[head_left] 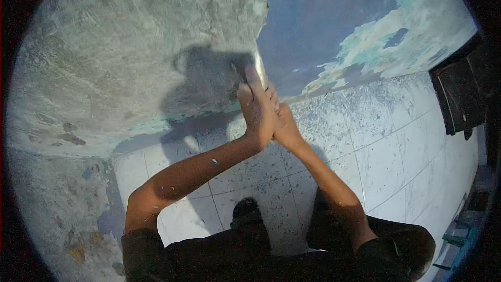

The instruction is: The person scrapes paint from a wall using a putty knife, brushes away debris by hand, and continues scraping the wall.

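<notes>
scraped grey wall [130,47] meets blue-purple paint [323,15] above a floor [383,164] littered with flakes [360,105]. a dark, blurred tool [241,66] sits at the far end of the joined hands, close to the paint's edge, its long axis seeming to run up and away from them; the left hand [257,108] is nearer and looks closed round it. the right hand [285,123] presses against the left; whether it grips the tool too, i can't tell.
</notes>
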`<act>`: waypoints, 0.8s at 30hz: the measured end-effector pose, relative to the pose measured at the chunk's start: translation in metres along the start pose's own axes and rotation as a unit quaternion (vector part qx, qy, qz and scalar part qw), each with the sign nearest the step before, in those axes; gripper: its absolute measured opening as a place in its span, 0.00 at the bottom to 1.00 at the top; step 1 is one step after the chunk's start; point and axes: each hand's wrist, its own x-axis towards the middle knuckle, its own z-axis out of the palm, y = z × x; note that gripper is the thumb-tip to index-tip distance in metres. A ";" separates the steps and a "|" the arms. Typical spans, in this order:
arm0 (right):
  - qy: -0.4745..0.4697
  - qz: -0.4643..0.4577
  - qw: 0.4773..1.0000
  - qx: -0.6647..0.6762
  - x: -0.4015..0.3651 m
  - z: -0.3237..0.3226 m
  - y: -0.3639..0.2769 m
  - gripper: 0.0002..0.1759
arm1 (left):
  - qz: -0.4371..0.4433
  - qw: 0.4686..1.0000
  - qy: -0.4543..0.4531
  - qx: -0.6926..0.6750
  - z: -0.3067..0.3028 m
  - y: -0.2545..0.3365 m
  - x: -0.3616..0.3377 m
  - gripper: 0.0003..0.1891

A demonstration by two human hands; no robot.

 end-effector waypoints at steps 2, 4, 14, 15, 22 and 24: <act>0.009 0.011 1.000 0.016 -0.003 -0.002 0.000 0.32 | -0.023 0.999 0.019 0.016 0.007 0.006 -0.002 0.29; -0.030 0.039 0.998 0.036 -0.004 -0.008 -0.015 0.32 | -0.034 0.999 0.023 0.035 0.012 0.015 -0.002 0.29; -0.038 0.068 0.994 0.081 -0.005 -0.006 -0.046 0.25 | 0.060 0.997 0.041 0.029 0.007 0.000 0.006 0.27; -0.051 0.068 0.993 0.077 -0.004 -0.009 -0.043 0.28 | 0.038 0.999 0.008 0.037 0.000 -0.003 0.001 0.25; 0.015 0.030 0.997 0.068 0.003 0.003 -0.046 0.31 | 0.025 0.998 -0.063 0.007 0.003 0.027 0.002 0.19; -0.017 0.019 0.997 0.077 0.013 -0.013 -0.071 0.25 | 0.076 0.994 -0.065 0.036 0.008 0.030 0.002 0.22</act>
